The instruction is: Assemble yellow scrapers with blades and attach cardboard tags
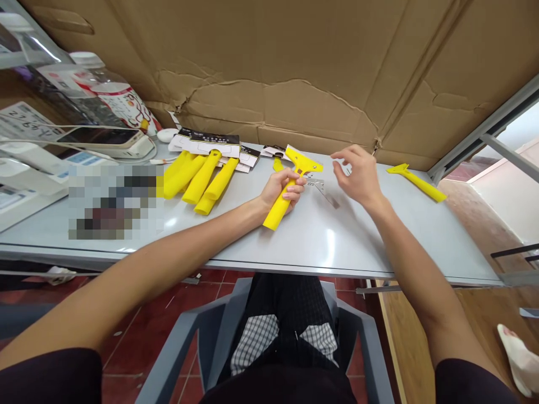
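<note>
My left hand (283, 189) is wrapped round the handle of a yellow scraper (275, 215), whose wide head points up and away from me. To the right of it my right hand (356, 171) is raised above the table, fingers curved and apart, with nothing visible between them. Small thin metal pieces (330, 197) lie on the table between the hands. Just behind the held scraper are a black card and another yellow part (278, 164). A separate yellow scraper (423, 185) lies at the right. Several yellow handles (202, 182) with black-and-white cards are piled at the left.
The white table (236, 241) backs onto a tall cardboard sheet (269, 67). Plastic bottles (113, 95), a phone (101, 137) with a cable, and white boxes crowd the left end. A blurred-out patch covers something left of the pile. A metal frame (488, 123) stands at the right.
</note>
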### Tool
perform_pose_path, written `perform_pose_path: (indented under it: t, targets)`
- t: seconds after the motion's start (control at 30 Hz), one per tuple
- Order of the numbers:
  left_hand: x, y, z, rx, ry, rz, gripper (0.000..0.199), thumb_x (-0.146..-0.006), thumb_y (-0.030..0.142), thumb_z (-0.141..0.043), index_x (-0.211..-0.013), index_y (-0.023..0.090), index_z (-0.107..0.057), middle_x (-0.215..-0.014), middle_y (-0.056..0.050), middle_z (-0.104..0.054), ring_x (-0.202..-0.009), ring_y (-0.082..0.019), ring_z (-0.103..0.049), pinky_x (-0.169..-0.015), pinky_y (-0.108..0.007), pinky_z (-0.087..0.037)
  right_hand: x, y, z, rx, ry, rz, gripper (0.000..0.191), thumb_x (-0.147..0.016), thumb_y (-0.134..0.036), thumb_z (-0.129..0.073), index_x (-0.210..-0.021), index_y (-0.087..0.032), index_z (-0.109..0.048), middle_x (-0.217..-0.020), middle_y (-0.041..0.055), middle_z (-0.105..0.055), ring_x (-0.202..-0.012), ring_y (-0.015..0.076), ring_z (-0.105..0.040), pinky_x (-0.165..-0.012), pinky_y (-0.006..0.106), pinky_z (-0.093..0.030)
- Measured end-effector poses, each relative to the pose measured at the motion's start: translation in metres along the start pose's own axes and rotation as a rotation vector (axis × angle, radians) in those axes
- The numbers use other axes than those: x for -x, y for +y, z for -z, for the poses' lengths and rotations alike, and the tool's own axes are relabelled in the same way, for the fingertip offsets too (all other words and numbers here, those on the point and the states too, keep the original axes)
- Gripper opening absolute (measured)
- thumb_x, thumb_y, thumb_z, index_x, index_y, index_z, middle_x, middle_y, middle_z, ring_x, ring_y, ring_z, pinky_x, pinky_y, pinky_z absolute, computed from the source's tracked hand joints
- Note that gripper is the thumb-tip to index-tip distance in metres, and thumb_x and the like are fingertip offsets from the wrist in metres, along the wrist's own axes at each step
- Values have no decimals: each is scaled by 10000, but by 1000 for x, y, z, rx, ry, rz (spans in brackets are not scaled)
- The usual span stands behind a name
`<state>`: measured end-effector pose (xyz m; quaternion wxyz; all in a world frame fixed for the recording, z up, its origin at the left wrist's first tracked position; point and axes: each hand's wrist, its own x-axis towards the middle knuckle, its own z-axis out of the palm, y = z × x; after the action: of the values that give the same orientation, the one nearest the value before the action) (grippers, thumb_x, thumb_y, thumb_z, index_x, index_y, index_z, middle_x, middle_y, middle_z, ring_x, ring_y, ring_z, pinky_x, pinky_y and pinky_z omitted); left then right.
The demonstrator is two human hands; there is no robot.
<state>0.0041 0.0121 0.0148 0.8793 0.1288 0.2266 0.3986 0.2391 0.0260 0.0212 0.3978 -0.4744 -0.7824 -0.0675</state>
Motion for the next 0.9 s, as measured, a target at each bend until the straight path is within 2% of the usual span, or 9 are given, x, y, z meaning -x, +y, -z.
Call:
perform_pose_path:
  t: [0.07,0.17,0.23,0.3,0.37,0.5,0.63,0.73,0.9]
  targets:
    - [-1,0,0,4,5,-1,142,-899,56,-475,-939,188,-508,-670,44,-505,-355,-39,-425,-281,-109,-284,-4,19,17,226,-162,-179,139,-909,-313,-708,-989,-225,-781,-959,109,-744,-893,316,-680,-824,496,-536]
    - [-3,1,1,-1,17,-6,135,-897,62,-485,-924,194,-500,-661,45,-508,-355,-43,-426,-279,-114,-288,-6,48,34,495,-516,-475,290,-821,-438,-833,-988,-203,-796,-961,162,-724,-900,362,-673,-806,518,-510]
    - [-4,1,3,-5,20,2,136,-889,64,-492,-892,200,-478,-648,49,-498,-350,-44,-418,-276,-121,-293,-6,61,37,499,-673,-533,410,-836,-499,-823,-1148,-235,-786,-1040,163,-730,-978,368,-668,-818,495,-505]
    - [-5,1,6,-16,14,9,146,-883,66,-490,-864,206,-454,-635,52,-482,-345,-45,-407,-274,-126,-298,-5,68,33,453,-731,-515,466,-876,-481,-779,-1279,-251,-737,-1086,155,-738,-1035,358,-663,-827,460,-502]
    - [-6,2,7,-32,2,7,146,-883,68,-481,-855,207,-449,-632,53,-470,-345,-45,-399,-275,-126,-300,-3,69,28,413,-742,-472,407,-901,-382,-735,-1286,-250,-721,-1087,144,-749,-1050,341,-663,-823,426,-495]
    - [-5,2,5,-37,10,1,156,-873,61,-488,-849,210,-446,-637,53,-467,-342,-45,-392,-271,-126,-292,-1,62,22,394,-715,-426,303,-874,-223,-679,-1170,-241,-743,-1048,129,-763,-998,315,-675,-783,390,-479]
    - [0,2,-4,-29,68,-16,170,-858,46,-468,-845,212,-432,-625,52,-472,-330,-46,-393,-261,-127,-276,-1,55,24,385,-646,-400,299,-855,-186,-651,-1137,-236,-739,-1047,127,-768,-968,309,-685,-736,370,-460]
    - [2,2,-7,-38,91,12,164,-878,66,-452,-837,220,-413,-583,72,-417,-306,-47,-351,-256,-128,-271,-2,49,25,379,-570,-389,331,-861,-180,-619,-1170,-241,-720,-1064,131,-770,-994,323,-686,-704,360,-431]
    - [-3,4,-2,-28,75,16,165,-863,63,-481,-858,219,-428,-590,80,-405,-316,-50,-361,-262,-125,-283,-4,41,22,343,-488,-354,314,-872,-196,-596,-1166,-253,-689,-1065,111,-774,-916,303,-676,-665,341,-394]
